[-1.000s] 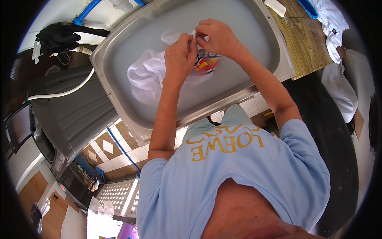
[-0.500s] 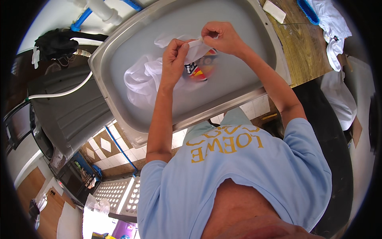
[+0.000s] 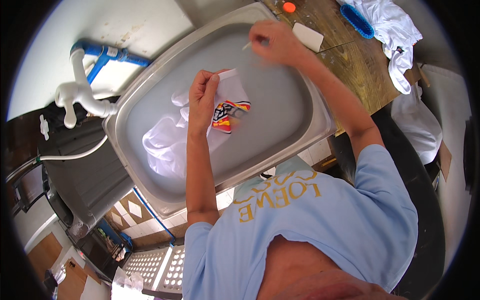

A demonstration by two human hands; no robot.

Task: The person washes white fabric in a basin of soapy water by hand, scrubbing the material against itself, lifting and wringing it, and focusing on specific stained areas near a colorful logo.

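From where I stand, the left hand (image 3: 203, 92) has thumb and fingers pinched shut on the pale hem of a thin white cloth garment (image 3: 165, 142) — apparently to lift that edge clear of the cloudy grey water (image 3: 272, 100) in the metal basin (image 3: 322, 116). The right hand (image 3: 277, 42), apart from the cloth over the basin's far end, is curled and blurred, its fingertips seemingly closed on a small pale sliver (image 3: 247, 46). The garment looks soaked and crumpled, part submerged, its red, yellow and black printed patch (image 3: 223, 119) folded.
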